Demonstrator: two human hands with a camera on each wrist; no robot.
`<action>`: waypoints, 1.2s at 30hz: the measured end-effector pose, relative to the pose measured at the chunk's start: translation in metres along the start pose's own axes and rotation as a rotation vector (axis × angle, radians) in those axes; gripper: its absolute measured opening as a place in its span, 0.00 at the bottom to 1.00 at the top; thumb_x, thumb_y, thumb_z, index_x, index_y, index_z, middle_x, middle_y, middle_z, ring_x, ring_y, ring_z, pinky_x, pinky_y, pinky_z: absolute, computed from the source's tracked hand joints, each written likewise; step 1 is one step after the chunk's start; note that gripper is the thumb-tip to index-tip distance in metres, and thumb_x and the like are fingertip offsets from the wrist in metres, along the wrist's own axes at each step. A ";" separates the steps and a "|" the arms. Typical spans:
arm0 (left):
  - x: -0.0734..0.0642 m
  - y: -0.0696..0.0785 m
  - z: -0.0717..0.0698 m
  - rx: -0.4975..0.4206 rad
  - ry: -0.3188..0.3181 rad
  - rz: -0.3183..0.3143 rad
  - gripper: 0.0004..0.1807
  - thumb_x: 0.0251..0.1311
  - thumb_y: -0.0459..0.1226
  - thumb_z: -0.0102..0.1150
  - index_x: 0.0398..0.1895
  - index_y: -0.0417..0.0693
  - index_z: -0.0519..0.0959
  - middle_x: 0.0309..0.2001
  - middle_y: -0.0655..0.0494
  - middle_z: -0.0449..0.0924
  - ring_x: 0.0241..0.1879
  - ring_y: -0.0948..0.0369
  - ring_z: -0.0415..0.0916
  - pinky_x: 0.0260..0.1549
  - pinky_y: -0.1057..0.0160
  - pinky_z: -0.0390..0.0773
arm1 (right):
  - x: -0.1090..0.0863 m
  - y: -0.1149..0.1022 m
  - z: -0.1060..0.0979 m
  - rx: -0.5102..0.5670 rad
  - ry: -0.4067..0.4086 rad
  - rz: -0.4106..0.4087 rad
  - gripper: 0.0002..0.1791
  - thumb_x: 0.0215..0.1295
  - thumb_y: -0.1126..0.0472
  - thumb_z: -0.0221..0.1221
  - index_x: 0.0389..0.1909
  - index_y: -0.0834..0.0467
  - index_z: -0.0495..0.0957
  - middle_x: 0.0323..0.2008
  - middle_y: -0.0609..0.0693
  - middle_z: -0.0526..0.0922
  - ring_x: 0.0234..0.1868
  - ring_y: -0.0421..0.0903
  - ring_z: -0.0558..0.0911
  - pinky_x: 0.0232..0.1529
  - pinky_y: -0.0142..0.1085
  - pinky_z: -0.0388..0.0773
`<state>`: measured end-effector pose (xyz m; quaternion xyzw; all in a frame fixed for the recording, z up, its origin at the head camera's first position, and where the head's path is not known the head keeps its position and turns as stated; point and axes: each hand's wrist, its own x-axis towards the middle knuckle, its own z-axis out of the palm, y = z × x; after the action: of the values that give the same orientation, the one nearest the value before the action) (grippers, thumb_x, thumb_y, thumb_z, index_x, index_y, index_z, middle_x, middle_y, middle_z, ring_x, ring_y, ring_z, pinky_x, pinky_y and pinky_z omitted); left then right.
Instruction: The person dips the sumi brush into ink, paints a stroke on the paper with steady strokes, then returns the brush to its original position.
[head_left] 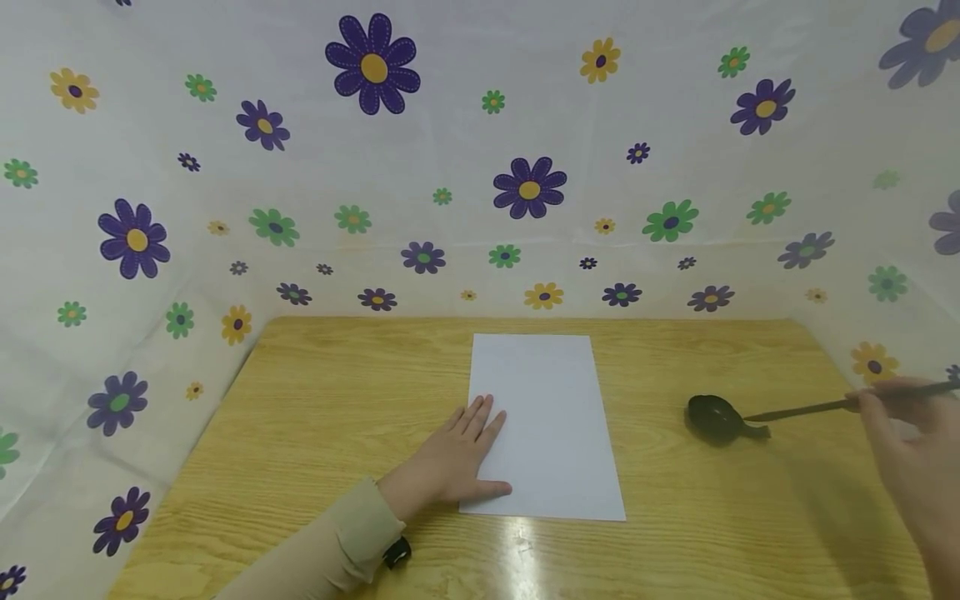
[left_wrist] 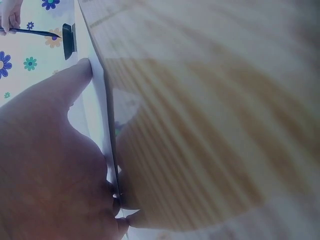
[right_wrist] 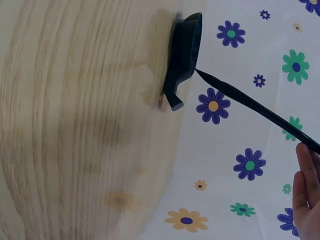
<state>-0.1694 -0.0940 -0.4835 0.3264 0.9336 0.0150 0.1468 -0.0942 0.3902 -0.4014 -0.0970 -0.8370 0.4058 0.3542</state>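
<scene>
The white paper (head_left: 547, 417), lower centre of the head view, should be light, limp and easily creased, best steadied flat near an edge. The dark dish (head_left: 716, 421), toward the right, looks rigid, perhaps slippery; its stubby handle seems the place to hold. The slim brush (head_left: 802, 410), at far right, likely weighs little, its shaft stiff enough to pinch. The left hand (head_left: 465, 458) lies spread on the paper's left edge; the right hand (head_left: 918, 442) pinches the brush narrowly.
</scene>
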 end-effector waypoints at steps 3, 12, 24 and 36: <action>0.000 0.000 0.000 0.000 0.001 0.002 0.57 0.69 0.73 0.48 0.88 0.49 0.44 0.88 0.44 0.33 0.88 0.49 0.34 0.86 0.48 0.46 | -0.001 -0.002 0.001 -0.064 -0.042 0.083 0.22 0.73 0.70 0.58 0.37 0.34 0.74 0.29 0.09 0.73 0.41 0.11 0.71 0.73 0.22 0.58; 0.000 0.002 -0.001 0.002 0.004 0.002 0.58 0.69 0.73 0.48 0.88 0.49 0.44 0.88 0.44 0.33 0.88 0.49 0.34 0.86 0.48 0.46 | -0.003 0.006 0.000 -0.070 -0.053 0.036 0.27 0.72 0.72 0.58 0.39 0.30 0.71 0.31 0.09 0.74 0.37 0.11 0.72 0.49 0.08 0.64; 0.000 0.001 0.000 0.007 -0.003 -0.005 0.58 0.69 0.73 0.48 0.88 0.49 0.43 0.88 0.44 0.32 0.88 0.49 0.34 0.86 0.48 0.46 | 0.000 0.007 -0.005 -0.056 0.047 -0.077 0.18 0.70 0.74 0.57 0.30 0.47 0.80 0.29 0.05 0.73 0.36 0.09 0.71 0.51 0.16 0.62; -0.003 0.002 -0.003 0.001 -0.003 0.000 0.57 0.70 0.72 0.49 0.88 0.49 0.44 0.88 0.44 0.34 0.88 0.49 0.35 0.86 0.48 0.46 | 0.008 -0.017 0.001 0.095 0.025 -0.048 0.10 0.73 0.74 0.57 0.32 0.60 0.82 0.30 0.14 0.80 0.44 0.15 0.77 0.75 0.27 0.61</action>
<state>-0.1669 -0.0937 -0.4797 0.3263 0.9335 0.0141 0.1481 -0.0986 0.3816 -0.3854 -0.0653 -0.8143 0.4351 0.3785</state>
